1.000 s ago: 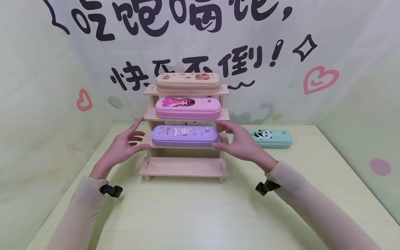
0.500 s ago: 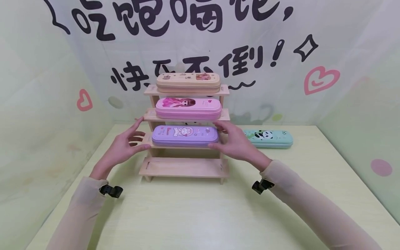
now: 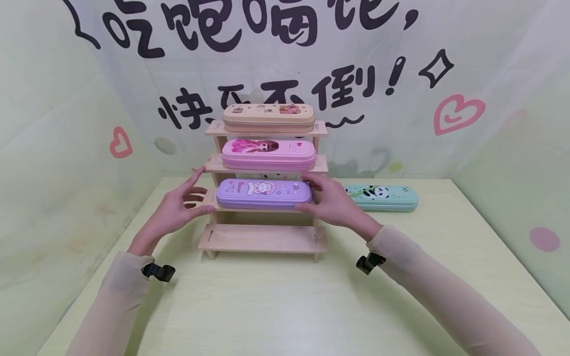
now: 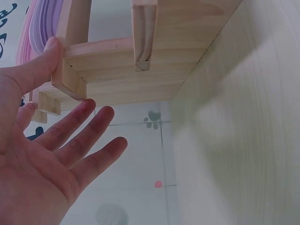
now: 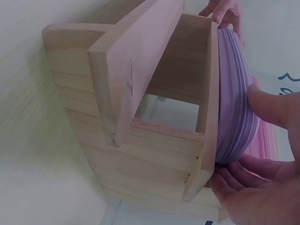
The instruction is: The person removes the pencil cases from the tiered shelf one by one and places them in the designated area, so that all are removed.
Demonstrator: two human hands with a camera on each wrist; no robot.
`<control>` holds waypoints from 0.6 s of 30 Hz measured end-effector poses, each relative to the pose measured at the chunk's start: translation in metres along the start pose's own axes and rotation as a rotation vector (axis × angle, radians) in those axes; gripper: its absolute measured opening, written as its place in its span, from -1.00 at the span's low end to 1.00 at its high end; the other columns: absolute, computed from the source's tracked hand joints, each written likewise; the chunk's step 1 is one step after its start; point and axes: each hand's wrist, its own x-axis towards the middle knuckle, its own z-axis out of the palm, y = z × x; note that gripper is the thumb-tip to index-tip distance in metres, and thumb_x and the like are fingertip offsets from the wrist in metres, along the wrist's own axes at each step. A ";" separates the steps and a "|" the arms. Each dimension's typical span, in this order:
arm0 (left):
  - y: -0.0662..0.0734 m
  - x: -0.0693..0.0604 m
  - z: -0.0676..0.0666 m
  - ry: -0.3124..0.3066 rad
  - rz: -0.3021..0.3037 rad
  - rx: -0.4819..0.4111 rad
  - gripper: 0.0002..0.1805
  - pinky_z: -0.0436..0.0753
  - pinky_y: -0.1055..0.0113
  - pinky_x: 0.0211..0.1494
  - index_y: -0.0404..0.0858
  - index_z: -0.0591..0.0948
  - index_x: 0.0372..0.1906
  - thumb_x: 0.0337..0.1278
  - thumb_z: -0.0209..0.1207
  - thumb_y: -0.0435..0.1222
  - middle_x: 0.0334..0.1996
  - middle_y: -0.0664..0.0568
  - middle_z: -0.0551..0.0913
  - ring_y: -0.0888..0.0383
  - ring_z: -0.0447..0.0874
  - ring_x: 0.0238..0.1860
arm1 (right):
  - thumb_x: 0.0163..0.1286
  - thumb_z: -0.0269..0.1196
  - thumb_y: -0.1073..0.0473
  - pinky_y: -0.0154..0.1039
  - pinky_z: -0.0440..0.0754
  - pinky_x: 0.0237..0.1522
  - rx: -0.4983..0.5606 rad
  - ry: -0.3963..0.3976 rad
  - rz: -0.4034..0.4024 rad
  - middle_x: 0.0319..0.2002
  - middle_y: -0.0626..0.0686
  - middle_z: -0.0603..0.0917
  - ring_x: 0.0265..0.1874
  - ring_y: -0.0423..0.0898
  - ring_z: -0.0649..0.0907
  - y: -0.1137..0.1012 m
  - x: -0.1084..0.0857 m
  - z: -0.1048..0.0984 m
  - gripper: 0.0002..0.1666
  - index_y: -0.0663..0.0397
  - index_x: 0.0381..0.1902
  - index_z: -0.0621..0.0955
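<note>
A purple pencil case [image 3: 263, 193] lies on the third tier of a wooden rack [image 3: 262, 238]. My right hand [image 3: 335, 201] holds its right end; in the right wrist view that hand's thumb [image 5: 272, 105] presses the zipped side of the purple case [image 5: 234, 96] and the fingers curl at its end. My left hand [image 3: 172, 212] is at the rack's left side, index finger and thumb at the tier ends. In the left wrist view the thumb of my left hand [image 4: 33, 164] touches a tier's end, its other fingers extended and holding nothing.
A pink case [image 3: 269, 155] and a beige case [image 3: 269, 118] lie on the two tiers above. To the right of the rack a green panda case [image 3: 387, 198] lies on the table [image 3: 285, 306]. Behind stands a printed backdrop [image 3: 378, 143]; the rack's lowest tier bears nothing.
My right hand has moved left, round the purple case's right end, uncovering more of the green case. My left hand has stayed where it was.
</note>
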 end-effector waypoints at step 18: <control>0.000 0.001 -0.001 -0.003 0.007 -0.004 0.18 0.62 -0.21 0.29 0.37 -0.03 0.71 0.21 0.52 -0.11 0.31 -0.37 0.55 -0.31 0.57 0.30 | 0.24 0.61 0.03 0.13 0.47 0.45 0.058 -0.064 0.078 0.48 0.24 0.45 0.40 0.26 0.51 0.000 0.002 -0.002 0.03 0.23 0.55 0.40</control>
